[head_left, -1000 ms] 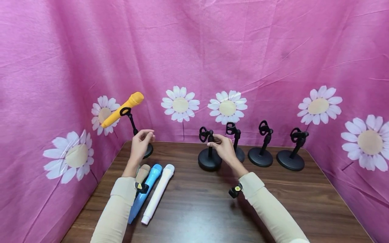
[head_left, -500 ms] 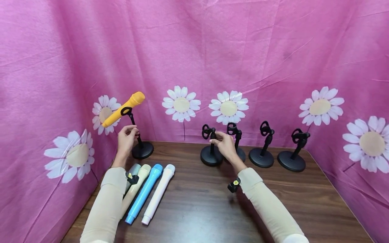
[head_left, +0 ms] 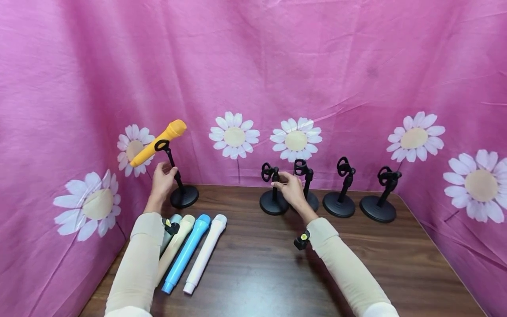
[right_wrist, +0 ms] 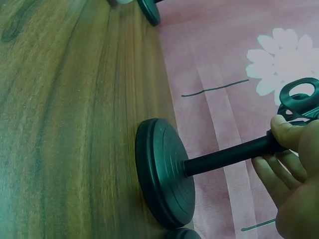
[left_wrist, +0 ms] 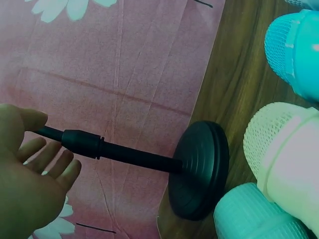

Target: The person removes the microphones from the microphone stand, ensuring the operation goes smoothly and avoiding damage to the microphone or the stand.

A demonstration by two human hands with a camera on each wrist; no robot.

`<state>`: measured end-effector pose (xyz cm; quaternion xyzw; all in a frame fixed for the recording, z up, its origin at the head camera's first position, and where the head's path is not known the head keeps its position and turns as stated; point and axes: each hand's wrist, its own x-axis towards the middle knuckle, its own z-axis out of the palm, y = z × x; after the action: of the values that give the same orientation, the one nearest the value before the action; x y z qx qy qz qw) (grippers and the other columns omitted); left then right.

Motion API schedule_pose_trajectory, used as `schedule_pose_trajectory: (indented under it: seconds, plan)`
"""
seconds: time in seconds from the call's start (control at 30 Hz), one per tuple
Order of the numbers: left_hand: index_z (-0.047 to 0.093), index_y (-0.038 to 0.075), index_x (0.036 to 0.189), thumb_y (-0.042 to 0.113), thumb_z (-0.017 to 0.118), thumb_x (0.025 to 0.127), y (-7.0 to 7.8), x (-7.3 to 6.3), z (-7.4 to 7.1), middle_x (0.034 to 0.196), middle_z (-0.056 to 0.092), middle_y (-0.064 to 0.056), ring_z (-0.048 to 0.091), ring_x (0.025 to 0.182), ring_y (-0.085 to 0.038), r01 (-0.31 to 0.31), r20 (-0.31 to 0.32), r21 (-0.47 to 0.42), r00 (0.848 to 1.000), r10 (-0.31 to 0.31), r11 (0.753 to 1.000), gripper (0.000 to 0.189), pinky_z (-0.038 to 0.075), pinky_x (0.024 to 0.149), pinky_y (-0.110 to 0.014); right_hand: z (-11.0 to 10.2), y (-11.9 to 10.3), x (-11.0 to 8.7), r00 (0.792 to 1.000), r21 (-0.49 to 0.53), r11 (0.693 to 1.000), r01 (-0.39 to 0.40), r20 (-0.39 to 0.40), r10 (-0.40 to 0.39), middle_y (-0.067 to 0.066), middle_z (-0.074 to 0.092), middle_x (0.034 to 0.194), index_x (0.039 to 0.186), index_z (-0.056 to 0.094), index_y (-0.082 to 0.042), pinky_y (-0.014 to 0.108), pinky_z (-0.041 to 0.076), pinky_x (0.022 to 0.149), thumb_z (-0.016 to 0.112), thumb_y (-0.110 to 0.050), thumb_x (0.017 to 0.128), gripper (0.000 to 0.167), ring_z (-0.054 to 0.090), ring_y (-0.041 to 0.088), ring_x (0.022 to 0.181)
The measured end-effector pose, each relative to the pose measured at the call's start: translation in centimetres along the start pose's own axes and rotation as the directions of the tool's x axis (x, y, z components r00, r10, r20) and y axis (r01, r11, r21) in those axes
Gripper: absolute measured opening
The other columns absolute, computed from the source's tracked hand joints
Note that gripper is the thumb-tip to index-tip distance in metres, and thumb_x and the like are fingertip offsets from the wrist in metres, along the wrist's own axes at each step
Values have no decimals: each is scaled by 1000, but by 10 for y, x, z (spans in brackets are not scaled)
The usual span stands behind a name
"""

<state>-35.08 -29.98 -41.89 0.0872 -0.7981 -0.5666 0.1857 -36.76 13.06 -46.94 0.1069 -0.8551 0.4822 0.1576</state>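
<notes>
A black microphone stand point(head_left: 184, 196) at the back left bears a yellow microphone point(head_left: 158, 143), tilted in its ring clip. My left hand point(head_left: 160, 182) grips the thin upper rod of this stand between thumb and fingers, above the collar point(left_wrist: 82, 144) in the left wrist view. With my right hand point(head_left: 292, 189) I pinch the upper pole of a second black stand point(head_left: 273, 203), just under its bare clip point(right_wrist: 299, 99). The round base point(right_wrist: 167, 174) of that stand is down at the table's back edge, as the right wrist view shows.
Several more black stands stand to the right, among them one point(head_left: 339, 204) and one at the far right point(head_left: 378, 209). White point(head_left: 206, 255), blue point(head_left: 186, 255), cream point(head_left: 174, 246) and grey-green point(head_left: 168, 233) microphones lie side by side at left. A pink flowered cloth point(head_left: 253, 66) hangs behind the wooden table point(head_left: 253, 273).
My left hand has moved left from in front of the yellow microphone's stand and now grips its rod. The stand in my right hand has shifted slightly back.
</notes>
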Motion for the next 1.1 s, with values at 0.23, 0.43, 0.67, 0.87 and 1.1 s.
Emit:
schedule_pose_trajectory:
  seconds: [0.23, 0.43, 0.67, 0.87, 1.1]
  plan:
    - [49, -3, 154, 16, 52, 113, 2, 3, 4, 152, 56, -27, 55, 137, -36, -18, -12, 18, 1000, 19, 1000, 46, 50, 106, -34, 0, 2, -3, 1000, -7, 1000, 4, 25, -4, 21, 78, 117, 133, 70, -1, 49, 59, 100, 82, -12, 95, 41, 75, 35, 114]
    - [58, 0, 147, 19, 53, 113, 2, 6, 6, 141, 64, -24, 59, 124, -29, -59, -118, 9, 991, 59, 998, 39, 50, 95, -23, -3, 0, -9, 997, 17, 1000, -8, 73, 7, 23, 76, 124, 140, 64, 0, 49, 59, 102, 81, -10, 95, 49, 74, 38, 117]
    - [65, 0, 140, 20, 60, 110, 4, 12, 7, 135, 68, -23, 62, 110, -13, -129, -216, -7, 969, 124, 992, 36, 51, 102, -27, -7, -1, -16, 994, 40, 999, -16, 107, 12, 26, 72, 131, 145, 59, 2, 49, 58, 104, 78, -10, 98, 52, 72, 41, 121]
    - [68, 1, 136, 19, 68, 106, 3, 14, 9, 109, 73, -1, 60, 89, 2, -164, -226, -92, 964, 140, 982, 35, 48, 80, -12, -11, -2, -22, 993, 73, 997, -28, 118, 20, 27, 71, 132, 145, 59, 1, 50, 58, 105, 77, -10, 99, 50, 72, 40, 121]
    - [65, -12, 134, 2, 71, 101, 23, 2, 7, 95, 72, 11, 69, 74, 3, -217, -183, -258, 968, 173, 941, 36, 56, 72, -13, -15, -2, -26, 993, 109, 994, -32, 116, 19, 25, 70, 135, 144, 60, 0, 49, 57, 106, 74, -11, 101, 47, 70, 39, 125]
